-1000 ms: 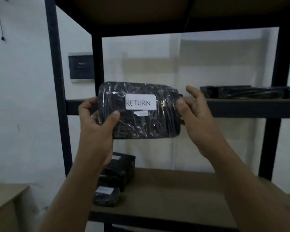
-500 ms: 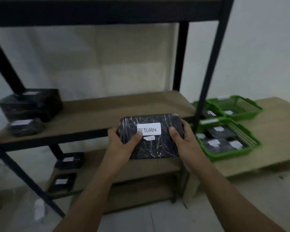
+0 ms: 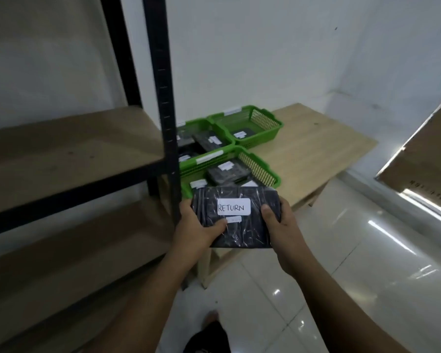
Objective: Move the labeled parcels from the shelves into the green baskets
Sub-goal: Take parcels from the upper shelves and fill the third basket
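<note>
Both hands hold a black plastic-wrapped parcel [image 3: 250, 226] with a white label reading RETURN. My left hand [image 3: 197, 229] grips its left edge, thumb on top. My right hand [image 3: 281, 225] grips its right edge. The parcel hangs just in front of the nearest green basket [image 3: 261, 171], which holds several labeled black parcels. Behind it stand a second green basket [image 3: 204, 157], also with parcels, and a third green basket [image 3: 259, 123] with one parcel. All three sit on a low wooden table [image 3: 316, 149].
A black metal shelf post [image 3: 163, 98] stands just left of the baskets, with bare wooden shelf boards [image 3: 69, 149] to the left. A tilted cardboard box [image 3: 428, 154] leans at the right. Glossy white tiles cover the floor [image 3: 367, 263]. My foot [image 3: 210, 318] shows below.
The view swung right and down from the shelves toward the baskets. The parcel, still held in both hands, came from shelf height to just in front of the nearest basket.
</note>
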